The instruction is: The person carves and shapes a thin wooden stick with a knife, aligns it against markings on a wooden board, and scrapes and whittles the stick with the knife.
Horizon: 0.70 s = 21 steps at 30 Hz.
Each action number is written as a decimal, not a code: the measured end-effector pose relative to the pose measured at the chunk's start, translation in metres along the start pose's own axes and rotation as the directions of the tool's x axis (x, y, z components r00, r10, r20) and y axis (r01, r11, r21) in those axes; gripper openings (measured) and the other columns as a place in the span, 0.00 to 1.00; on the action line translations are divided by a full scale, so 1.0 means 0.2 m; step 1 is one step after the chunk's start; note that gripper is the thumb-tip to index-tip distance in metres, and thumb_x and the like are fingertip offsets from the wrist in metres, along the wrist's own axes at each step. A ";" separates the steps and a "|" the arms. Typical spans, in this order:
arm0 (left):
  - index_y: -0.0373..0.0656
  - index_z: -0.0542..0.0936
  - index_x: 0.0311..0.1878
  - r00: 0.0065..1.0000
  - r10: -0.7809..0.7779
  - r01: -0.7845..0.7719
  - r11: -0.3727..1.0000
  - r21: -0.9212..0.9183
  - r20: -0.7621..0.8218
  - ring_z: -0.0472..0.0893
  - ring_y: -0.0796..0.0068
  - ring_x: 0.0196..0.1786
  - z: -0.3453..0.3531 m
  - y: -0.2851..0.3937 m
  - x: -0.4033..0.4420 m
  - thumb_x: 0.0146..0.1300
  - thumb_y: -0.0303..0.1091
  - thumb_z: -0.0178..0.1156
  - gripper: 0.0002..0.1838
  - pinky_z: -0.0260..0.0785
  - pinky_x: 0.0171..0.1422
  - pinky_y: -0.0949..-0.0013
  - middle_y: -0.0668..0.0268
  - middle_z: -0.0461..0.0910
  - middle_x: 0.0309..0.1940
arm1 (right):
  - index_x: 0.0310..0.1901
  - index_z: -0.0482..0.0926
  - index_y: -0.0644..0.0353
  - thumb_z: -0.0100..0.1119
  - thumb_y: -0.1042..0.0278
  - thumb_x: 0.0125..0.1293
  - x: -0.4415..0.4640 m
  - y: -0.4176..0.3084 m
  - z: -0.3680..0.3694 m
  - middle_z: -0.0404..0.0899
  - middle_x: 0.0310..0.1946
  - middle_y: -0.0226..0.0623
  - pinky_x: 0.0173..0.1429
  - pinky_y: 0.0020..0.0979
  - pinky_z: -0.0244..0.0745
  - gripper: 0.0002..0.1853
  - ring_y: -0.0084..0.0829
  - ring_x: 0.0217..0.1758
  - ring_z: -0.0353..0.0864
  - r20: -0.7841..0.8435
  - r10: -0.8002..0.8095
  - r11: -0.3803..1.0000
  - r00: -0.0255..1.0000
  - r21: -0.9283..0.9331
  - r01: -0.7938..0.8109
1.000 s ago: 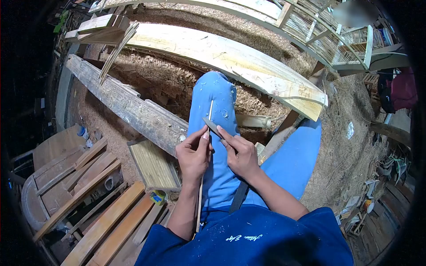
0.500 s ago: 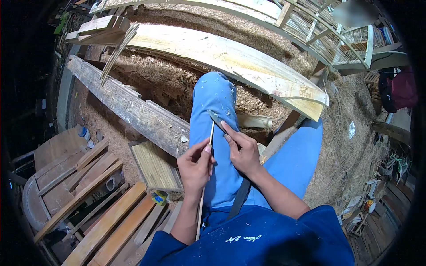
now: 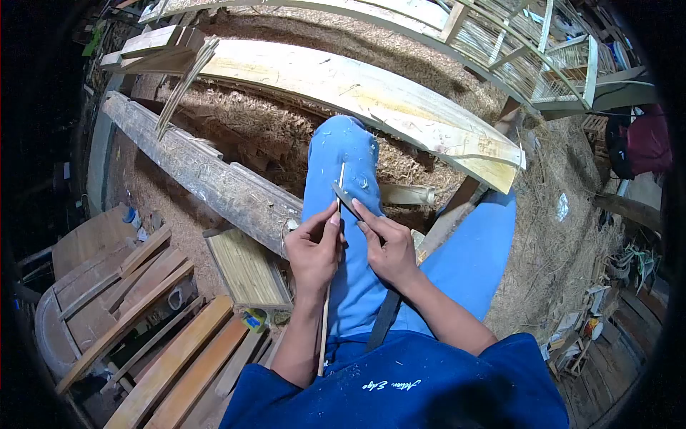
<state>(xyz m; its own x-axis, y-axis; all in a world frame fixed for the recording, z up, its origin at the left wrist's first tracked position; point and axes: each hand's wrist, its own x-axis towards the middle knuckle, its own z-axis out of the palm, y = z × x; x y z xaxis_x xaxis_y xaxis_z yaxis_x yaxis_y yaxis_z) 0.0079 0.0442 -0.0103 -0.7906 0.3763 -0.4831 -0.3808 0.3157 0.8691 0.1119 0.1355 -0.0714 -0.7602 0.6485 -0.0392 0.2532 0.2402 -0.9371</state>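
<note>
My left hand [image 3: 311, 254] is closed around a thin, pale wooden strip [image 3: 324, 329], pinching it between thumb and fingertips. The strip runs from my lap up past the hand, its tip over my blue-trousered knee [image 3: 341, 139]. In my right hand [image 3: 391, 250] is a knife [image 3: 346, 199] with a dark blade, which lies slantwise across the strip just above the left fingertips. Most of the knife's grip is hidden by the hand. A dark, flat band [image 3: 384, 318] shows below the right wrist; whether it belongs to the knife I cannot tell.
A long pale plank [image 3: 343, 86] crosses beyond my knee. A weathered beam [image 3: 207, 179] lies left, with a bundle of thin sticks [image 3: 186, 89] leaning across. Cut boards [image 3: 175, 357] are stacked lower left. Shavings cover the ground, and a slatted frame [image 3: 543, 57] stands upper right.
The wooden strip has slid forward, so its tip now reaches beyond the knife blade. The blade sits slightly lower and closer to my left fingertips.
</note>
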 end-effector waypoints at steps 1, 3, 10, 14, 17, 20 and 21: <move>0.37 0.84 0.57 1.000 -0.025 0.025 1.000 0.014 -0.007 0.71 0.89 0.19 -0.01 0.00 -0.01 0.71 0.28 0.62 0.13 0.60 0.21 0.80 0.72 0.79 0.22 | 0.68 0.76 0.37 0.61 0.71 0.68 0.00 0.00 0.00 0.72 0.22 0.43 0.33 0.44 0.72 0.27 0.45 0.24 0.77 0.015 0.000 1.000 1.000 -0.017 0.000; 0.37 0.84 0.57 1.000 -0.018 0.018 1.000 -0.003 -0.008 0.70 0.89 0.19 -0.02 -0.01 -0.03 0.71 0.28 0.62 0.13 0.60 0.21 0.81 0.73 0.79 0.22 | 0.68 0.76 0.36 0.61 0.71 0.68 -0.01 -0.01 0.00 0.72 0.22 0.43 0.33 0.44 0.72 0.27 0.45 0.25 0.77 0.031 0.010 1.000 0.999 -0.024 -0.009; 0.37 0.84 0.57 1.000 -0.004 0.003 0.999 -0.041 -0.015 0.69 0.90 0.19 -0.04 -0.04 -0.04 0.71 0.28 0.62 0.13 0.58 0.21 0.81 0.72 0.79 0.22 | 0.68 0.76 0.35 0.61 0.71 0.66 -0.02 -0.02 0.00 0.71 0.22 0.42 0.32 0.45 0.72 0.29 0.44 0.24 0.76 0.045 0.019 0.998 0.999 -0.052 -0.017; 0.37 0.84 0.56 1.000 -0.005 0.005 1.000 -0.029 -0.026 0.70 0.90 0.19 -0.03 -0.03 -0.06 0.71 0.28 0.62 0.13 0.58 0.21 0.81 0.72 0.79 0.22 | 0.68 0.76 0.35 0.61 0.71 0.66 -0.02 -0.01 0.01 0.71 0.22 0.41 0.32 0.45 0.72 0.29 0.45 0.24 0.76 0.043 0.021 0.998 0.999 -0.057 -0.019; 0.36 0.84 0.56 0.999 -0.022 0.021 1.000 -0.021 -0.035 0.70 0.89 0.19 -0.03 -0.02 -0.09 0.71 0.27 0.62 0.13 0.59 0.20 0.81 0.72 0.79 0.22 | 0.68 0.76 0.35 0.61 0.71 0.67 -0.01 -0.02 0.00 0.71 0.22 0.42 0.32 0.46 0.72 0.28 0.45 0.24 0.77 0.056 0.047 0.997 0.997 -0.070 -0.044; 0.36 0.84 0.55 0.998 -0.043 0.042 0.999 -0.019 -0.042 0.70 0.89 0.18 -0.05 -0.03 -0.15 0.71 0.26 0.62 0.13 0.59 0.19 0.81 0.71 0.79 0.22 | 0.67 0.77 0.37 0.61 0.71 0.67 0.01 -0.02 0.00 0.72 0.22 0.43 0.33 0.46 0.72 0.27 0.45 0.25 0.78 0.013 0.031 0.999 0.999 -0.032 -0.031; 0.36 0.84 0.55 0.998 -0.046 0.046 0.999 -0.018 -0.039 0.70 0.88 0.17 -0.06 -0.04 -0.16 0.70 0.26 0.62 0.13 0.59 0.19 0.80 0.70 0.79 0.22 | 0.66 0.78 0.44 0.60 0.74 0.67 0.01 -0.03 -0.01 0.77 0.26 0.47 0.35 0.42 0.74 0.25 0.45 0.27 0.80 0.036 0.044 0.998 0.998 -0.049 -0.042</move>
<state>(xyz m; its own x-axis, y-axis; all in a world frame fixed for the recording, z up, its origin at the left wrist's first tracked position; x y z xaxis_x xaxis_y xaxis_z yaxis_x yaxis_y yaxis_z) 0.0304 0.0200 -0.0005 -0.7902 0.3269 -0.5183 -0.4251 0.3168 0.8479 0.1096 0.1375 -0.0648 -0.7693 0.6321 -0.0927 0.3141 0.2478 -0.9165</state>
